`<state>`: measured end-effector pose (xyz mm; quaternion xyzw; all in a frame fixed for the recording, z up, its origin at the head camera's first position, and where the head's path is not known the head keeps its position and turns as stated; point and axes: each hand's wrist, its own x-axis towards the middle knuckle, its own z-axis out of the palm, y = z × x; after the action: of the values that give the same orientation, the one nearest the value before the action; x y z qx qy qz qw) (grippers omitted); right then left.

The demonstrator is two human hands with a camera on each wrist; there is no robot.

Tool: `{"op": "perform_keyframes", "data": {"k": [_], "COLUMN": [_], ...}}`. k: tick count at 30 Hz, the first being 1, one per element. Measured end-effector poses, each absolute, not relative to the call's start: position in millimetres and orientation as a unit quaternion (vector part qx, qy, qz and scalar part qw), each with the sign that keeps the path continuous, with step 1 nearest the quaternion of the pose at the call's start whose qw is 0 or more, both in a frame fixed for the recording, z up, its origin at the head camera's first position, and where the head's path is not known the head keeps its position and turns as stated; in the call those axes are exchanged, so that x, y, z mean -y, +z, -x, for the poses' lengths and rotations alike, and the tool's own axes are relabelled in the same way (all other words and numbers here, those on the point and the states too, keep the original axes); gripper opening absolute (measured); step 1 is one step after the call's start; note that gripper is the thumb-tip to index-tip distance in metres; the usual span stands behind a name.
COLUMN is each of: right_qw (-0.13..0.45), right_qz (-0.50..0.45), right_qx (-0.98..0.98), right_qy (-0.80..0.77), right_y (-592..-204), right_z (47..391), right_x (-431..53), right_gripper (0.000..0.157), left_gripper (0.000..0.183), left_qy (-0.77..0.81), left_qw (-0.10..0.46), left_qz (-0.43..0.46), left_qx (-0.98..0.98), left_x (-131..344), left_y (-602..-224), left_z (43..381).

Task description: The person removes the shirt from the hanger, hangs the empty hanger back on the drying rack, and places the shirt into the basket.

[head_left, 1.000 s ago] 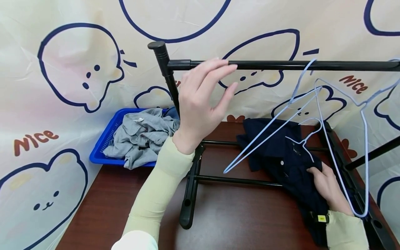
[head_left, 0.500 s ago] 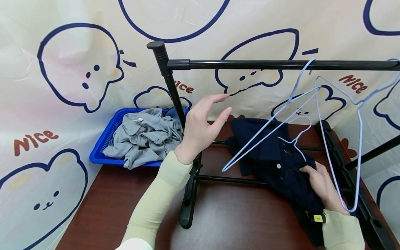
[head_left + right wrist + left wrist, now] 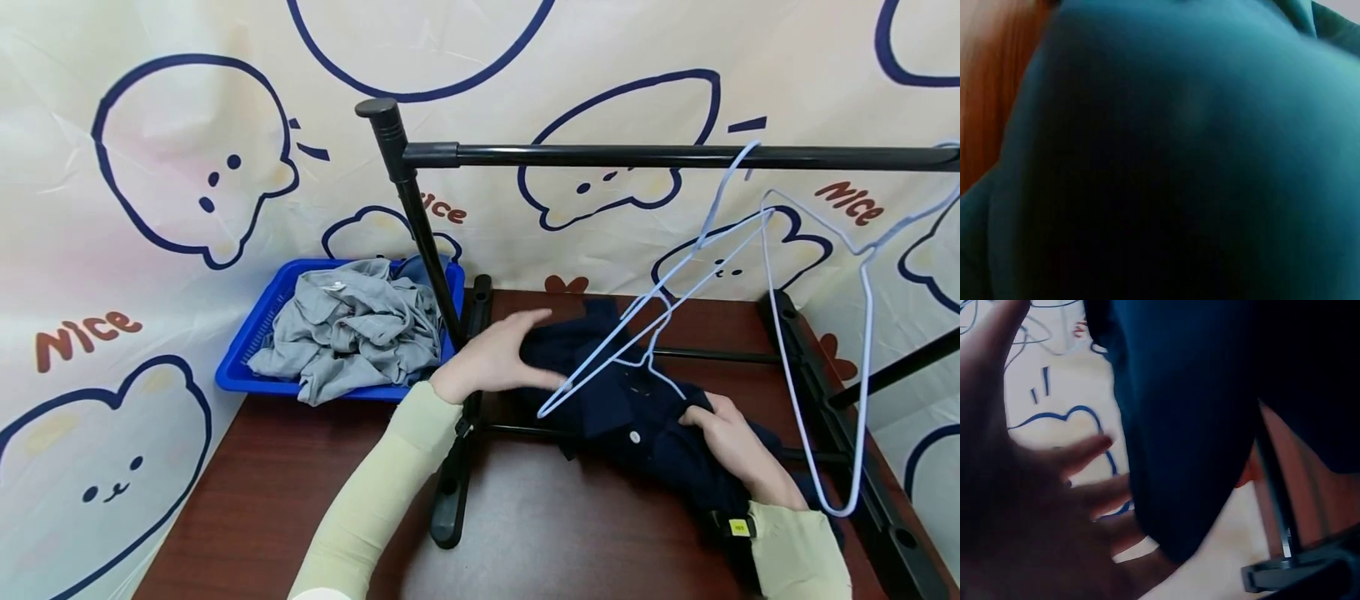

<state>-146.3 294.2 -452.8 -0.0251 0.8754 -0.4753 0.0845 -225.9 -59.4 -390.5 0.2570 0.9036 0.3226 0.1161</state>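
Note:
My right hand (image 3: 738, 446) grips a dark navy buttoned shirt (image 3: 633, 437) near its collar, thumb on top. A light blue hanger (image 3: 651, 337) sits in the shirt, its hook and neck sticking out of the neckline. At the shirt's left part is my left hand (image 3: 491, 358), thumb and fingers spread apart. In the left wrist view, the fingers (image 3: 1104, 494) lie alongside the hanging cloth (image 3: 1179, 425); whether they all touch it I cannot tell. Blurred navy cloth (image 3: 1179, 156) fills most of the right wrist view, hiding the right fingers.
A black rail (image 3: 600, 157) of a clothes rack runs overhead, with light blue hangers (image 3: 862, 392) hanging from it in front of the shirt. Left of the rack, a blue basket (image 3: 240, 367) holds crumpled grey clothes (image 3: 352, 325). The rack's foot (image 3: 450, 500) stands on the brown table (image 3: 555, 517).
My left hand has come down from the rail to beside the shirt. The right hand has carried the shirt and its hanger leftward, and the shirt now hangs lower.

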Motion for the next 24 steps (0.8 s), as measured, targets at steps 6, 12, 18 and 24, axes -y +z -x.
{"op": "perform_keyframes", "data": {"k": [6, 12, 18, 24], "right_qw": [0.159, 0.147, 0.021, -0.048], "right_qz": [0.116, 0.155, 0.124, -0.058], "right_qx": [-0.84, -0.876, -0.943, -0.972], "right_qy": [-0.506, -0.433, -0.309, -0.222], "right_y": [-451, -441, -436, -444], "right_z": [142, 139, 135, 128], "right_x": [-286, -284, -291, -297], "right_gripper": [0.015, 0.013, 0.043, 0.088], "left_gripper": [0.119, 0.076, 0.023, 0.021], "left_qy": [0.229, 0.176, 0.204, 0.25], "left_qw": [0.23, 0.243, 0.201, 0.175], "left_qz": [-0.28, -0.313, -0.313, -0.292], "left_qx": [-0.903, -0.901, -0.906, -0.906], "left_x": [61, 51, 42, 39], "left_y": [-408, -420, -434, -444], "left_z": [218, 213, 209, 204]}}
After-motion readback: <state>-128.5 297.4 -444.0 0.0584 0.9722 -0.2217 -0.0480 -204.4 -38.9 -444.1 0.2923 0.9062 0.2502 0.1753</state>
